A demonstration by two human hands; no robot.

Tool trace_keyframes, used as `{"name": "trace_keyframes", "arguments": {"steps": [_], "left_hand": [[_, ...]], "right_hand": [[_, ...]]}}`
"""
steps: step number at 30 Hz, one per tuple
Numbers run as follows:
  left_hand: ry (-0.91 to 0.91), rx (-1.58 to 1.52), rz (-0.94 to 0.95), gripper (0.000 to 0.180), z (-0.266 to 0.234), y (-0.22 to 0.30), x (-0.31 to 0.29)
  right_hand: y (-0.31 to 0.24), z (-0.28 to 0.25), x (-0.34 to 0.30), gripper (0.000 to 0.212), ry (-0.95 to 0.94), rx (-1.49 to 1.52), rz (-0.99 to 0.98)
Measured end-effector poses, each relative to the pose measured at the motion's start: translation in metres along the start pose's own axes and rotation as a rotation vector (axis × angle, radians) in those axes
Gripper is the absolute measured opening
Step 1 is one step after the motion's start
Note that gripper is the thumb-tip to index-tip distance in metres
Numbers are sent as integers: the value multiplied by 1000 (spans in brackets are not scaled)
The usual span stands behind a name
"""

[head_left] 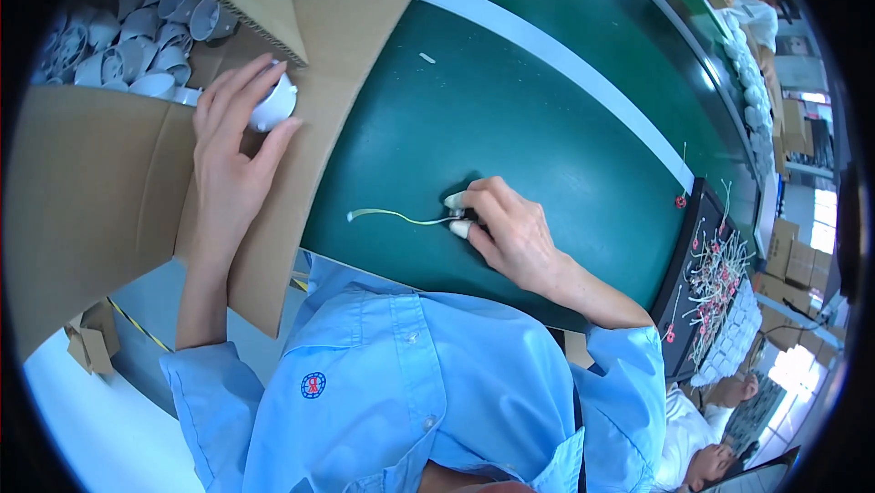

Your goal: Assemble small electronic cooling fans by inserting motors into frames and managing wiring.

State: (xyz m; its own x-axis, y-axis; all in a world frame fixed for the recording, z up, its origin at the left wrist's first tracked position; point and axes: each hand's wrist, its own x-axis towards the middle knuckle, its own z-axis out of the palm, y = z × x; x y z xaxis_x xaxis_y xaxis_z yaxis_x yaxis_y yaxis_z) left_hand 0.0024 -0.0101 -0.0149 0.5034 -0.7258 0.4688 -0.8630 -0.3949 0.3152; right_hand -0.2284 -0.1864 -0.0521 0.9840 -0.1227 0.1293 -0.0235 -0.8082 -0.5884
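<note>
A light, rigid white cup (273, 103) is gripped at its rim by the left hand (228, 151), while a limp wire (396, 216) is pinched at its connector by the right hand (515, 233).

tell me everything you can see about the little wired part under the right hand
The wired part is a small white piece, plastic by its look, with rounded ends showing just past the fingertips of the right hand. That hand pinches it and covers most of its body. A thin pale yellow-green lead runs from it toward the person's left, slightly wavy, lying flat on the dark green conveyor belt, its free end touching nothing else. The part itself rests on the belt near the person's chest. Finer detail is too small to make out.
</note>
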Motion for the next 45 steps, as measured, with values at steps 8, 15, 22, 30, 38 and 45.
{"name": "trace_keyframes", "arguments": {"steps": [8, 15, 22, 30, 38, 45], "left_hand": [[-46, -336, -75, 43, 10, -11, -3], [-74, -505, -167, 61, 3, 8, -7], [-189, -1066, -279, 63, 1, 2, -4], [-261, -1184, -359, 65, 0, 0, -4], [-204, -1164, -334, 64, 4, -1, -6], [-139, -1077, -348, 64, 5, 4, -7]], "right_hand": [[4, -28, 22, 22, 121, 675, 350], [1, -59, 66, 26, 78, 1180, 332], [-17, -71, 88, 27, 127, 1139, 95], [-24, -51, 98, 29, 236, 596, -115], [-29, -42, 104, 25, 336, 358, -62], [-45, -42, 101, 25, 313, 215, -95]]}}
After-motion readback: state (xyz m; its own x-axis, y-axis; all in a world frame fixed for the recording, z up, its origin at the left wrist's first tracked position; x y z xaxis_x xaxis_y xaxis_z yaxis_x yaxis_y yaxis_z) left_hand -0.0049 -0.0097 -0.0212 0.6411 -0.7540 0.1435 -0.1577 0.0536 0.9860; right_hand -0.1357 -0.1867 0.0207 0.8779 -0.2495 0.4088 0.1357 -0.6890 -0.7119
